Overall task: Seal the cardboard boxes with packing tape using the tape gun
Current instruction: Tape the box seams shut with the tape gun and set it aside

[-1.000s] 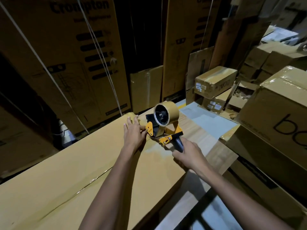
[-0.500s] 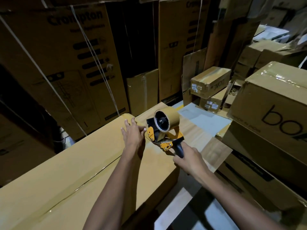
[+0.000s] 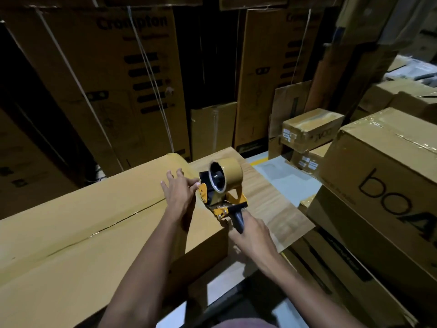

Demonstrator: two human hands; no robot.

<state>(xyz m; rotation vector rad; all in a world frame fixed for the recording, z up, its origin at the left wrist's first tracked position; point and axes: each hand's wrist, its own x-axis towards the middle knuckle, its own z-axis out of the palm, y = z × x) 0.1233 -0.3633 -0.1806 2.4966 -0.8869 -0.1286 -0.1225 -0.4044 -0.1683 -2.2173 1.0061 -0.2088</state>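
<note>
Gripping tape gun [image 3: 223,192] — right hand [image 3: 251,235] at long box [image 3: 82,233] edge.

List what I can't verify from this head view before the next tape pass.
- Tape end: hidden between the left hand and the tape gun.
- Gun's blade: hidden behind its yellow frame.
- Box near end: cut off by the bottom-left edge.
- Gun handle: mostly covered by the right hand.
- Box seam: too dim to tell if taped.

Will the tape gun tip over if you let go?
Probably. The tape gun carries its big tape roll up high, so it looks top-heavy. The right hand grips its handle, steadying it on the long box, and the left hand touches its front.
</note>
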